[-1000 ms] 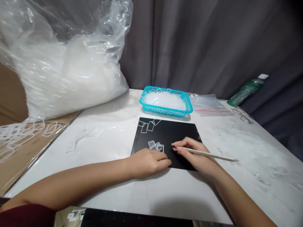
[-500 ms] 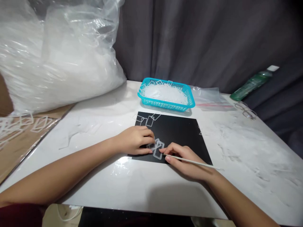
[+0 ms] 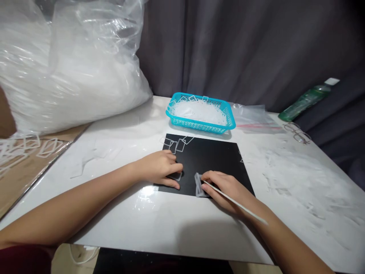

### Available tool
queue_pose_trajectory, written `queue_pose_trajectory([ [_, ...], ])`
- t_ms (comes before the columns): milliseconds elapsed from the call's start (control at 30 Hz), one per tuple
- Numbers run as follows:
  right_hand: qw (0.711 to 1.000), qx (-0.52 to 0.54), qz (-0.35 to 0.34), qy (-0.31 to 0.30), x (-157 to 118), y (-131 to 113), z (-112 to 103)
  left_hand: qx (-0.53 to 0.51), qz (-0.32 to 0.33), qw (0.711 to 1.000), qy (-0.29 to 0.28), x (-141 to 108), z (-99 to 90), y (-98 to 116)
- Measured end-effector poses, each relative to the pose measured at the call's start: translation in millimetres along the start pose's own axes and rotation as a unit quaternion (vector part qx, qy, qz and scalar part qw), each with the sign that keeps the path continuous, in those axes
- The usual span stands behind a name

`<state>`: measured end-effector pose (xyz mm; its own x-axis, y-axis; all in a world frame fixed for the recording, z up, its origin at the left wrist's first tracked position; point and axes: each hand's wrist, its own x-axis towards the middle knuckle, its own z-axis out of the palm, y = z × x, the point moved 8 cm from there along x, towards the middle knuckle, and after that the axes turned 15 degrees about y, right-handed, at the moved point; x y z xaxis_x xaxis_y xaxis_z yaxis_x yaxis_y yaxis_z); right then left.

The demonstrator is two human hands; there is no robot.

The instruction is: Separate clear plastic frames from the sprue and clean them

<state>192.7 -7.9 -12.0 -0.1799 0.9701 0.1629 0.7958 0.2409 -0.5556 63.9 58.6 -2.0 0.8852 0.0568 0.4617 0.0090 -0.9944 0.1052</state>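
My left hand (image 3: 161, 167) rests at the left of a black mat (image 3: 211, 156), thumb and forefinger apart. A translucent rectangular frame (image 3: 177, 176) shows partly between them; my hand hides the rest. Closed on a thin white stick (image 3: 236, 203), my right hand (image 3: 224, 186) is at the mat's front right part. The stick slants back over my wrist. Against the fingertips of this hand is a small bunch of translucent frames (image 3: 198, 185), overlapping and partly covered by the fingers. Several loose frames (image 3: 180, 145) lie at the mat's far left corner.
A blue basket (image 3: 199, 126) heaped with white pieces stands behind the mat. Large clear bags (image 3: 94, 76) fill the back left. More frames (image 3: 48, 147) lie on brown board at left. Plastic bags (image 3: 253, 114), glasses (image 3: 298, 133) and a green bottle (image 3: 308, 101) are at back right.
The frames that lay between my hands have parted: a bunch is now by my right fingertips, another frame under my left hand. My right hand moved slightly right, and the stick tilted more steeply.
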Motion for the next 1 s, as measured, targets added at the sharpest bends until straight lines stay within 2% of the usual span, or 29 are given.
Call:
queue_pose_trajectory([
  [133, 0.999, 0.018, 0.04, 0.011, 0.7, 5.7, -4.3, 0.032, 0.005, 0.999, -0.021, -3.3, -6.9, -12.2],
  [200, 0.994, 0.073, 0.077, 0.012, 0.6, 7.9, -3.7, 0.037, -0.012, 0.999, -0.001, -0.9, -15.0, -14.1],
  [333, 0.976, 0.179, 0.122, 0.008, -0.2, 10.7, 3.5, 0.002, -0.018, 0.998, 0.061, 8.5, -20.5, 7.2],
  [467, 0.967, 0.209, 0.142, 0.009, -0.6, 15.6, 6.2, -0.031, -0.011, 0.998, 0.06, 11.9, -3.6, 30.6],
  [600, 0.977, 0.163, 0.135, -0.001, 0.1, 15.2, 1.4, -0.021, 0.019, 0.999, 0.028, 9.5, 7.1, 33.3],
  [733, 0.985, 0.121, 0.122, -0.016, -0.1, 11.5, -1.6, -0.004, 0.008, 0.999, 0.037, 9.3, -0.2, 22.4],
  [833, 0.992, 0.094, 0.078, -0.012, 0.4, 5.8, -2.8, -0.044, 0.024, 0.998, 0.028, 8.3, -1.2, 25.3],
  [933, 0.994, 0.11, 0.027, -0.01, 0.4, -1.4, -2.0, -0.081, 0.039, 0.996, 0.001, 6.0, 4.2, 30.5],
  [1000, 0.99, 0.139, 0.016, -0.015, -0.1, -3.6, 0.2, -0.094, 0.042, 0.995, -0.002, 5.1, 6.0, 32.1],
])
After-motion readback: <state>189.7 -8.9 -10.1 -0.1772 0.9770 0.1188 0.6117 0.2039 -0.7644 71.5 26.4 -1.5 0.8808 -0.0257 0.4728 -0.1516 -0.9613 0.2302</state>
